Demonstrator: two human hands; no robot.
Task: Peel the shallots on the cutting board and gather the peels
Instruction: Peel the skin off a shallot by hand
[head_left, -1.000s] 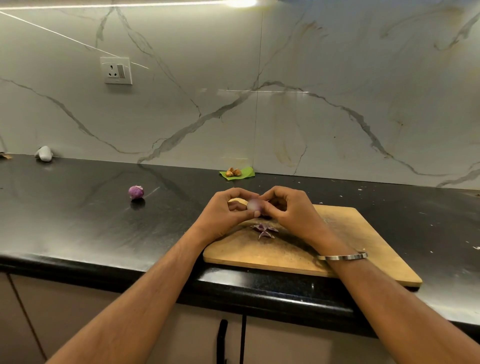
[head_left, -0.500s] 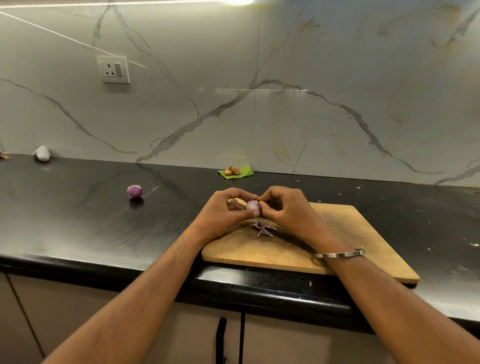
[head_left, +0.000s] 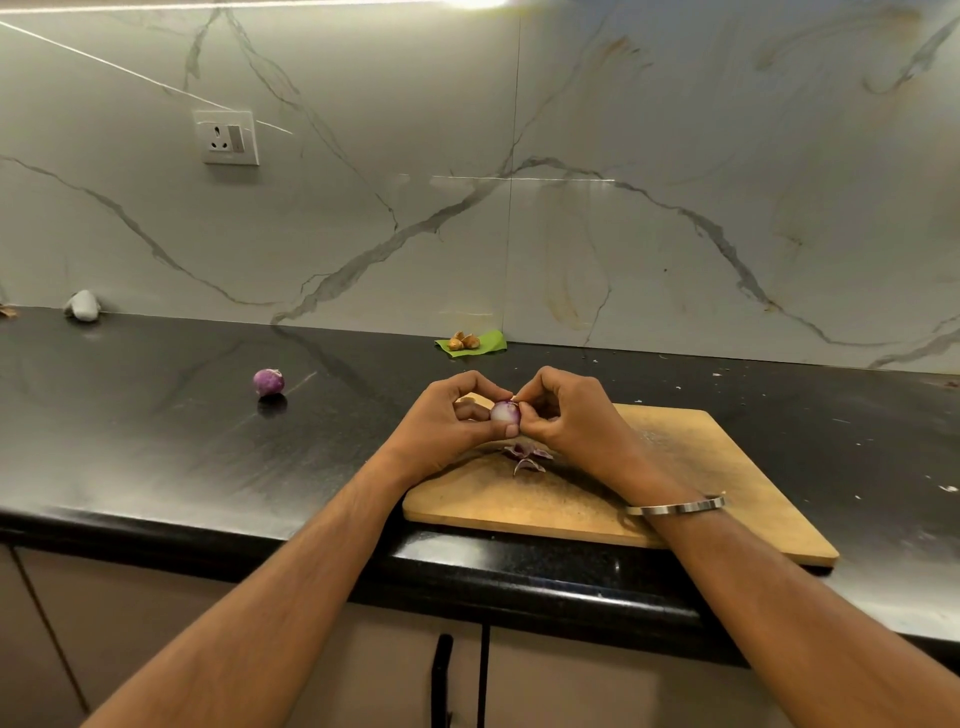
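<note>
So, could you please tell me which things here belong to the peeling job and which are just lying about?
Job: pale half-peeled shallot, gripped by left hand and right hand; purple peels; wooden cutting board; purple shallot on the black counter.

Lying about: green leaf with brown pieces; grey lump; white wall socket.

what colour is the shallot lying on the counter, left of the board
Purple, with a paler patch on top; the shallot shows best in the head view.
</note>
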